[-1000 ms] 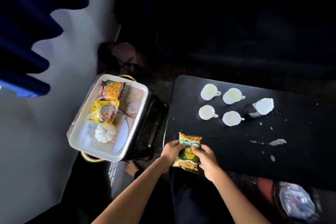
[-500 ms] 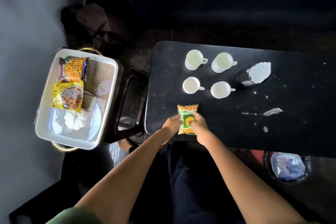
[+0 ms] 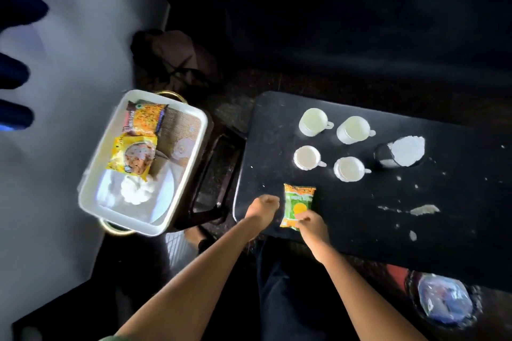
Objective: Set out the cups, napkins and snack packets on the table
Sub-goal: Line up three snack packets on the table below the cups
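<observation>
1. Right hand (image 3: 311,225) pinches the near end of the green snack packet (image 3: 298,205), probably squaring it up flat by the tabletop's (image 3: 360,216) near edge.
2. Left hand (image 3: 263,206) hangs just beside it, fingers curled, holding nothing.
3. Four white cups (image 3: 331,144) cluster behind, napkin holder (image 3: 399,155) alongside; nothing blocks.
4. Two more packets (image 3: 138,141) wait in the white tray (image 3: 91,174), off the left edge.

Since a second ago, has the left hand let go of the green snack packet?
Yes. The left hand has come off the green snack packet and sits just left of it at the black table edge.
</observation>
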### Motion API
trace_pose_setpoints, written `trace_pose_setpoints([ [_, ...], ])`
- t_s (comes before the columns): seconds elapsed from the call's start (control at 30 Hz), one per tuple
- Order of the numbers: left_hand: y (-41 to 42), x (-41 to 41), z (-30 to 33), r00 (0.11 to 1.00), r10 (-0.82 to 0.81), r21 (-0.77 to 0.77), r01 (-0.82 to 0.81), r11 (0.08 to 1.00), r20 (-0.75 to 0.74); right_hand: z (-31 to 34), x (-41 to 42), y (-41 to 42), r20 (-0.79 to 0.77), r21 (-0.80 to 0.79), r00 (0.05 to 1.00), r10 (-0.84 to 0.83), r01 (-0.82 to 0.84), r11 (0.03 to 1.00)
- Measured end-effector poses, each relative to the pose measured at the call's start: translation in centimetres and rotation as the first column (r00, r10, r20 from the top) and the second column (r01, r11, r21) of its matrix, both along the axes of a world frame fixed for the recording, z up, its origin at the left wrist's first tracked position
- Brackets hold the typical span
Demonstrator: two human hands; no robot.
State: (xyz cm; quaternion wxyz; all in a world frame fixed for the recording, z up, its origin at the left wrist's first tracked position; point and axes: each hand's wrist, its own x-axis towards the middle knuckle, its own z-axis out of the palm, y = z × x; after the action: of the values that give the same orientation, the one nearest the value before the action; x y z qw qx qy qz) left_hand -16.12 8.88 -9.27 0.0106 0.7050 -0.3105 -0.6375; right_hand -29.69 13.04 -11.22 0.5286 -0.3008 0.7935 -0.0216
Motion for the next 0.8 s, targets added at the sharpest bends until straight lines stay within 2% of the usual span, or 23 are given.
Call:
trace_pose_setpoints([
  [0.1, 0.4, 3.5, 0.9, 0.994, 0.105, 0.008, -0.105, 0.994, -0.017, 1.1, 2.9, -0.4, 0.045, -0.023, 0.997, 0.055, -0.054, 0.998],
  [0.2, 1.0, 8.0, 1.5, 0.960, 0.278, 0.016, -0.278, 0.961, -0.025, 2.5, 7.4, -1.5, 0.107, -0.045, 0.982, 0.155, -0.151, 0.988],
  [0.3, 1.2, 13.3, 2.1, 0.891, 0.453, -0.026, -0.452, 0.892, 0.030, 3.7, 12.6, -3.5, 0.132, -0.101, 0.960, 0.248, -0.236, 0.966],
  [0.43, 0.7, 20.6, 2.9, 0.794, 0.604, -0.081, -0.599, 0.796, 0.065, 4.9, 20.0, -6.4, 0.213, -0.179, 0.930, 0.301, -0.266, 0.947],
  [0.57, 0.2, 27.4, 3.2, 0.738, 0.670, -0.131, -0.658, 0.741, 0.085, 4.4, 26.9, -9.0, 0.243, -0.201, 0.917, 0.315, -0.270, 0.941],
  [0.8, 0.5, 35.5, 3.1, 0.722, 0.689, -0.130, -0.678, 0.724, 0.069, 0.7, 35.8, -13.0, 0.241, -0.100, 0.958, 0.158, -0.137, 0.985],
])
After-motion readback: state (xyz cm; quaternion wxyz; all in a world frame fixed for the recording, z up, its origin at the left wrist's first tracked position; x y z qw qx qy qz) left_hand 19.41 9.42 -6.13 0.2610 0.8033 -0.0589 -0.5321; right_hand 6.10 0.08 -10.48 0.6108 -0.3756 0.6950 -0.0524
